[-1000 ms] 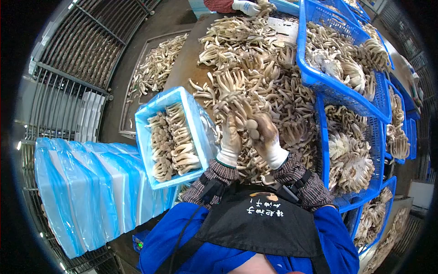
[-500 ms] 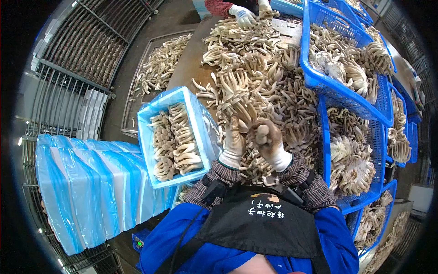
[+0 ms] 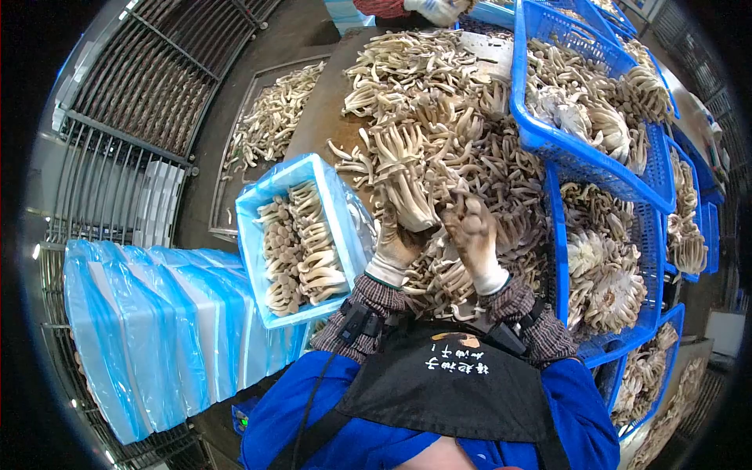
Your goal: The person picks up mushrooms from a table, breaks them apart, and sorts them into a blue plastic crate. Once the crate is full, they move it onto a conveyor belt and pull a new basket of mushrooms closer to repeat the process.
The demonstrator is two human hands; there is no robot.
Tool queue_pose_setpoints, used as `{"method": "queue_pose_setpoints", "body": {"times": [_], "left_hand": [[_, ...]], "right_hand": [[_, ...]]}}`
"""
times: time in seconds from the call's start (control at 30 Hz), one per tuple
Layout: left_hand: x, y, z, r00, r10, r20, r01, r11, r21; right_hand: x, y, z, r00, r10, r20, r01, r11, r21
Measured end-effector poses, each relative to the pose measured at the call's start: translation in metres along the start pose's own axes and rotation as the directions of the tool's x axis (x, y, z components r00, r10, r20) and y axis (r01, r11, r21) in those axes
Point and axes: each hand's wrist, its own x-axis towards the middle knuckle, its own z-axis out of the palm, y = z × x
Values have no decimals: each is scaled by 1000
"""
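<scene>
My left hand (image 3: 398,244), in a stained white glove, is closed round the lower end of a mushroom cluster (image 3: 409,199). The cluster's pale stems fan out over the pile. Close by on the right, my gloved right hand (image 3: 471,232) has its fingers curled together over the mushrooms; what it holds, if anything, is hidden. Loose mushrooms (image 3: 439,117) cover the work surface beyond and around both hands. To the left stands a blue-lined white box (image 3: 346,236) with mushrooms packed in rows, tilted beside my left forearm.
Blue baskets (image 3: 603,172) full of mushroom clusters stack up on the right. Wrapped boxes (image 3: 168,329) stand at the left. More mushrooms lie on a low tray (image 3: 276,117). A co-worker's gloved hand (image 3: 439,9) is at the far edge, near metal racks (image 3: 149,70).
My left hand has turned slightly and moved a little left, showing more of the cluster's stems. My right hand has risen slightly. The co-worker's hands have moved back and out of view in part.
</scene>
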Motion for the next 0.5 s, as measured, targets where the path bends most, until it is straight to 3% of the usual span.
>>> {"method": "queue_pose_setpoints", "body": {"times": [0.03, 0.1, 0.13, 0.17, 0.2, 0.23, 0.27, 0.37, 0.43, 0.47, 0.5], "left_hand": [[1, 0, -2, 1000, -8, 0, 8, 1000, 0], [6, 2, -9, 984, -171, 56, 173, 985, -21], [6, 9, -6, 973, -216, 86, 205, 972, 112], [8, 12, -10, 973, -215, 87, 205, 972, 112], [12, 15, -18, 970, -225, 92, 202, 957, 208], [13, 18, -11, 968, -232, 95, 194, 933, 304], [9, 18, 6, 984, -176, -11, 165, 895, 414], [12, 21, 2, 989, -145, 23, 115, 863, 492], [11, 20, 2, 996, -85, 17, 61, 829, 556], [9, 20, 0, 1000, -30, 9, 19, 813, 581], [7, 21, -1, 1000, 27, 5, -24, 795, 606]], "right_hand": [[12, 46, -43, 990, 137, 20, -138, 968, 209], [9, 35, -34, 973, 228, 34, -230, 970, 76], [10, 25, -27, 974, 225, 31, -227, 971, 76], [13, 13, -20, 993, 87, 81, -72, 982, -172], [17, 8, -17, 986, -32, 163, 96, 912, -399], [20, 11, -20, 985, -29, 168, 94, 912, -398], [23, 16, -25, 986, -55, 159, 117, 903, -413], [26, 9, -17, 983, -36, 180, 101, 925, -366], [28, 12, -22, 977, 92, 194, -52, 978, -202], [35, 23, -30, 969, 5, 246, 101, 902, -420], [34, 32, -41, 969, 8, 246, 100, 901, -422]]}}
